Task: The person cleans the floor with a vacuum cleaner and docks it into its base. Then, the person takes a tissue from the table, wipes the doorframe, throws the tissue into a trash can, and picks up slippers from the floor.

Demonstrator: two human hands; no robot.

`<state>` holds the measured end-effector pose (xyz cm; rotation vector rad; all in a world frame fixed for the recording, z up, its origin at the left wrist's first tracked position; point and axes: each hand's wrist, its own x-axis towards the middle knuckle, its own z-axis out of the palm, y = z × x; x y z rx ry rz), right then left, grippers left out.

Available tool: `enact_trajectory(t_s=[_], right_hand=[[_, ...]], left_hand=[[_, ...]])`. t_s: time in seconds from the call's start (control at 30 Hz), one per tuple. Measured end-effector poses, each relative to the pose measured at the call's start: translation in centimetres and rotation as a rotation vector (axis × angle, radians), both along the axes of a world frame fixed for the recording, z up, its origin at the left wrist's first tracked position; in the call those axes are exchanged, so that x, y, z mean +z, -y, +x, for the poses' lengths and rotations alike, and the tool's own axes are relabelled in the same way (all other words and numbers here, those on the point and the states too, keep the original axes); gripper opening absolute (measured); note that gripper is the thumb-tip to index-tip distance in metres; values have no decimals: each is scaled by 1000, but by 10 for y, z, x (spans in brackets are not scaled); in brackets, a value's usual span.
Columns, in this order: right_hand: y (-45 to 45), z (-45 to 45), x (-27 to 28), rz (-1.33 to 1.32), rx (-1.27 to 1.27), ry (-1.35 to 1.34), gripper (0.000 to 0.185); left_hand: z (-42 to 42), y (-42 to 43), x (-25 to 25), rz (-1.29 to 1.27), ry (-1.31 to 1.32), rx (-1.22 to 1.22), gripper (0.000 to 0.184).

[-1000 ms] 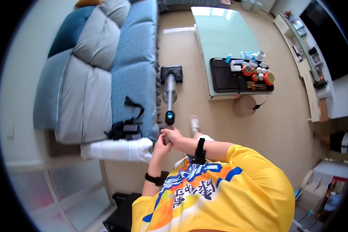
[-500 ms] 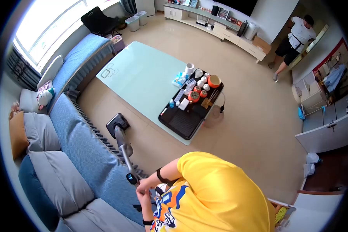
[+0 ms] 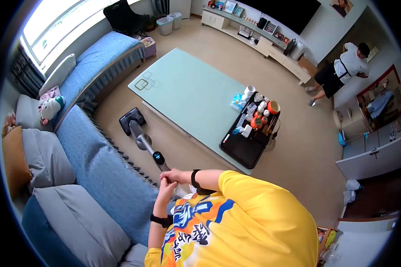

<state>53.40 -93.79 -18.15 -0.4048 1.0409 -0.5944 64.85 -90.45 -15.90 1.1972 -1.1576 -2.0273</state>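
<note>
Right hand [image 3: 172,175] and left hand [image 3: 166,188] pressed together, curled around the vacuum cleaner's [image 3: 143,141] handle.

Its floor head [image 3: 132,120] rests on the floor [image 3: 116,104] between the blue-covered sofa [image 3: 91,149] and the counter [image 3: 182,84]; a second ago it sat right beside the sofa's ruffled edge, and now it is farther out, near the counter's long side. Both hands remain on the handle.
</note>
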Motion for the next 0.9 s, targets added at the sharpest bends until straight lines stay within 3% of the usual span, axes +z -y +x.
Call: enact_trajectory(t_s=[0.07, 0.13, 0.17, 0.2, 0.23, 0.3, 0.5, 0.7, 0.87, 0.9], right_hand=[[34, 5, 6, -39, -65, -142, 20], [74, 10, -42, -156, -92, -360, 21], [90, 11, -39, -182, -91, -429, 26], [111, 12, -46, -184, 3, -513, 28], [132, 16, -43, -172, 0, -513, 28], [173, 25, -40, -173, -31, -526, 29], [325, 47, -41, -123, -50, -577, 28], [454, 44, -4, -181, -50, -631, 26], [459, 19, 40, -155, 38, -641, 27], [446, 14, 43, -150, 77, -641, 31]], left_hand=[[24, 28, -24, -286, 287, -136, 58], [41, 63, -24, -304, 275, -272, 54], [46, 79, -34, -475, 284, -301, 50], [49, 95, -32, -258, 235, -263, 44], [47, 120, 16, -2, 291, -262, 43], [69, 156, -3, -197, 303, -184, 41], [125, 282, -33, 101, 339, -18, 37], [147, 375, 10, 70, 510, -82, 35], [144, 455, 5, -107, 573, -171, 43], [138, 469, -6, -248, 618, -199, 45]])
